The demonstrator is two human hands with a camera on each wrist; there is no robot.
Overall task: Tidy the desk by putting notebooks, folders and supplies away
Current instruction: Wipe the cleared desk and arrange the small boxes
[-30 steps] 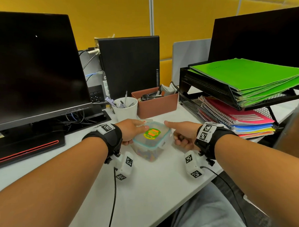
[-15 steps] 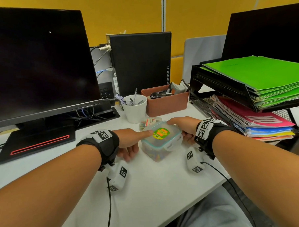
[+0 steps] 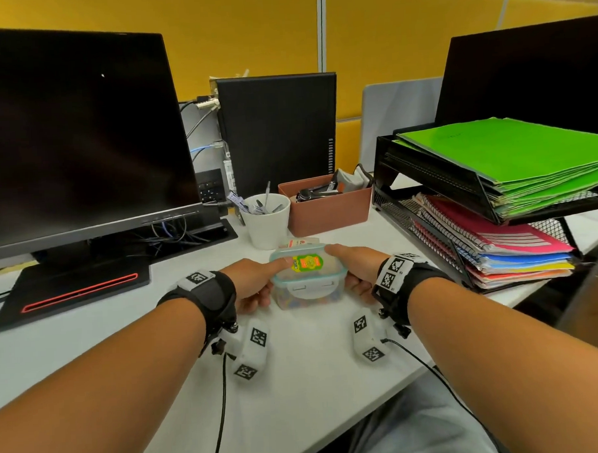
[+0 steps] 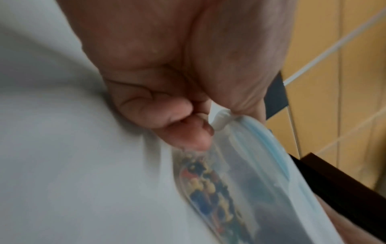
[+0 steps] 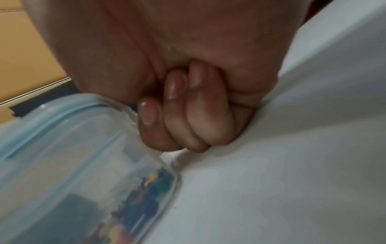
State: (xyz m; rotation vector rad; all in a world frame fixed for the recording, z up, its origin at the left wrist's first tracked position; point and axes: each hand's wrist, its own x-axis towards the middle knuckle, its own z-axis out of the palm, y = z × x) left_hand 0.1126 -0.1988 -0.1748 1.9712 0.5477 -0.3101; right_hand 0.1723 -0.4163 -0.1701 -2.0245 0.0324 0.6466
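Note:
A clear plastic container (image 3: pixel 307 287) with a blue-rimmed lid and a green and orange sticker stands on the white desk (image 3: pixel 314 369), holding small colourful bits. My left hand (image 3: pixel 271 282) grips its left side, thumb on the lid and fingers curled against the wall. My right hand (image 3: pixel 344 269) grips the right side the same way. In the left wrist view the thumb presses the lid's edge of the container (image 4: pixel 240 173). The right wrist view shows curled fingers (image 5: pixel 188 115) resting on the desk beside the container (image 5: pixel 73 156).
Behind the container lie a small card pack (image 3: pixel 300 241), a white cup of pens (image 3: pixel 266 224) and a brown box (image 3: pixel 328 214). A black mesh rack (image 3: pixel 403 215) on the right holds green folders (image 3: pixel 510 159) and notebooks (image 3: pixel 497 241). A monitor (image 3: pixel 74 133) stands left.
The container has turned square to me, front latch facing me. Both hands have closed in on its sides; the right one has changed from a pointing finger to a thumb on the lid.

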